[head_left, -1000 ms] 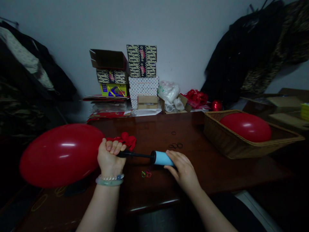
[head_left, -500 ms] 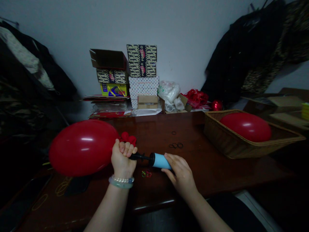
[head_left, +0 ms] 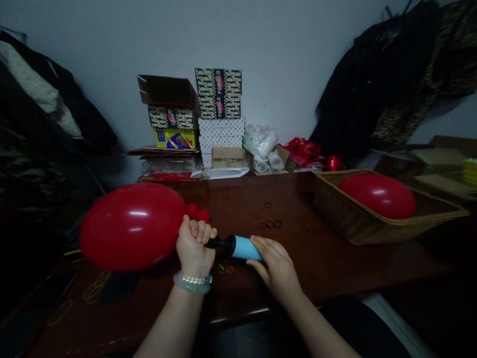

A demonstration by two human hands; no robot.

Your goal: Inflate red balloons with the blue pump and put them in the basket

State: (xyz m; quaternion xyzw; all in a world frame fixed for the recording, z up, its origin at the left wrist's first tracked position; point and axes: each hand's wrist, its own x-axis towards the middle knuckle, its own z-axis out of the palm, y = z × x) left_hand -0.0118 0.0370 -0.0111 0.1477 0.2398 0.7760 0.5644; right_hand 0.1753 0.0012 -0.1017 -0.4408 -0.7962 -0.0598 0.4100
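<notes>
A hand balloon pump [head_left: 246, 248] with a light blue barrel and black end lies level between my hands, above the table. My left hand [head_left: 196, 243] is closed in a fist round its black end. A large inflated red balloon [head_left: 132, 226] sits against that fist on the left; its neck is hidden in the fingers. My right hand [head_left: 278, 268] wraps the far end of the blue barrel, thumb below and fingers on top. Behind my left fist are small red pieces [head_left: 199, 213], perhaps uninflated balloons.
On the right stands a wicker basket [head_left: 346, 228] holding another red balloon [head_left: 378, 195]. Black bands [head_left: 271, 224], small coloured bands [head_left: 225, 269] and yellowish rings [head_left: 97, 288] lie on the brown table [head_left: 298, 199]. Stacked boxes [head_left: 219, 94] line the wall; dark coats hang at both sides.
My left hand has moved slightly right with the balloon, toward my right hand. The thin black shaft between the left fist and the blue barrel now shows shorter. My right hand has barely moved.
</notes>
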